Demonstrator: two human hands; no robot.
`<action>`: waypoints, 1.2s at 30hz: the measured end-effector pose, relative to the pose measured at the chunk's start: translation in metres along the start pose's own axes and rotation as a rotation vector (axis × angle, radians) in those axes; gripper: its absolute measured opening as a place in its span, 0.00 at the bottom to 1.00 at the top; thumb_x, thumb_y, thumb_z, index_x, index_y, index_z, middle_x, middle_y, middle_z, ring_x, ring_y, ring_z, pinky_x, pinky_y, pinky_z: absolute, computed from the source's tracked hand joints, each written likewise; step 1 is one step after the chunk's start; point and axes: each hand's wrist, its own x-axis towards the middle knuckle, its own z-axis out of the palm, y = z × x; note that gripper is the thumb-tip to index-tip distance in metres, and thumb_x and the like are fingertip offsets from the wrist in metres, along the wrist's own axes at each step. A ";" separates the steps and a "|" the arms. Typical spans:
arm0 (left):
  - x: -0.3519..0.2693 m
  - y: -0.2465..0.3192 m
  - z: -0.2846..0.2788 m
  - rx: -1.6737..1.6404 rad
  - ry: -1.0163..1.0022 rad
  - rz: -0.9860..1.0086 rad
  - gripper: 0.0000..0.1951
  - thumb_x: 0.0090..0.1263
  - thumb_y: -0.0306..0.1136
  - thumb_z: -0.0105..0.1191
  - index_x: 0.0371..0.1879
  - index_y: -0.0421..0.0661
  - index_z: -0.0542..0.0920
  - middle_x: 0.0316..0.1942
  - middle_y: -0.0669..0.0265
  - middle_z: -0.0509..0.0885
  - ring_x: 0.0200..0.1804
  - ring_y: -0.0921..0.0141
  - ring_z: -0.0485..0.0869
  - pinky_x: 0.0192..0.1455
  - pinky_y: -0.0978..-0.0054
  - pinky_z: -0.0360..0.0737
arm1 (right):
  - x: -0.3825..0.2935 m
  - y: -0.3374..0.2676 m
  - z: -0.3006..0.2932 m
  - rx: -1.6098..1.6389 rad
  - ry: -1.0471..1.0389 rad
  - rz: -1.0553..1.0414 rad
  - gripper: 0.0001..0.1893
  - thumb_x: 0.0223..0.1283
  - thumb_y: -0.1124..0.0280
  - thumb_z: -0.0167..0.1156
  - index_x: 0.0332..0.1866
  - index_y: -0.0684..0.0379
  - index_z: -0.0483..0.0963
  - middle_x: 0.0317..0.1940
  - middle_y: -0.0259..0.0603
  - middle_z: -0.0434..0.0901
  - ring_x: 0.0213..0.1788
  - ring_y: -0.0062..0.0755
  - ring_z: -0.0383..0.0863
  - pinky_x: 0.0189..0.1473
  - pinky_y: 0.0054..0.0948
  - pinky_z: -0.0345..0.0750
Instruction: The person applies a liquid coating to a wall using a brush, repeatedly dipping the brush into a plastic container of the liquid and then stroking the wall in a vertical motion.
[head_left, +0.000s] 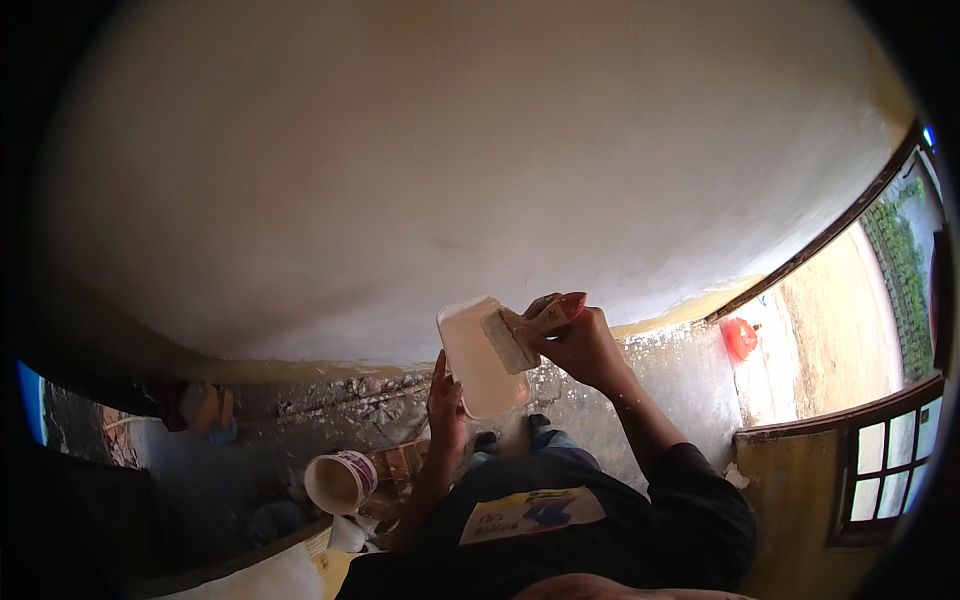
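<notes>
My left hand grips the left side of a shallow rectangular tub that holds pale, whitish paint. In my right hand is a wide flat paintbrush with a red-tipped handle. Its paint-coated bristles lie over the right rim of the tub; whether they touch the paint I cannot tell. Beyond both hands rises a large wall, coated whitish with uneven darker patches and yellowish along its lower edge.
A paint bucket stands at lower left beside a wooden piece. Paint spatters mark the concrete floor. A red plastic bag lies near the bright doorway at right. A paned window is at lower right.
</notes>
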 end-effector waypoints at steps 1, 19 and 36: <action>0.002 -0.003 0.002 0.006 -0.035 -0.018 0.41 0.72 0.31 0.57 0.83 0.45 0.53 0.59 0.66 0.82 0.59 0.75 0.82 0.59 0.74 0.82 | 0.000 0.004 0.001 -0.008 0.001 0.000 0.14 0.65 0.68 0.69 0.49 0.67 0.81 0.38 0.48 0.89 0.43 0.37 0.93 0.44 0.31 0.87; 0.010 -0.062 0.072 0.018 -0.099 -0.198 0.41 0.74 0.30 0.58 0.83 0.44 0.52 0.58 0.65 0.83 0.55 0.74 0.83 0.53 0.77 0.82 | -0.049 0.070 -0.024 -0.198 0.176 0.115 0.14 0.64 0.63 0.66 0.49 0.60 0.79 0.33 0.55 0.86 0.37 0.57 0.88 0.40 0.44 0.84; 0.013 -0.122 0.156 0.039 -0.059 -0.135 0.40 0.75 0.30 0.55 0.84 0.45 0.51 0.64 0.61 0.80 0.63 0.70 0.80 0.64 0.69 0.80 | -0.058 0.095 -0.124 -0.160 0.189 0.101 0.16 0.66 0.59 0.67 0.50 0.59 0.79 0.32 0.51 0.87 0.37 0.52 0.90 0.39 0.41 0.84</action>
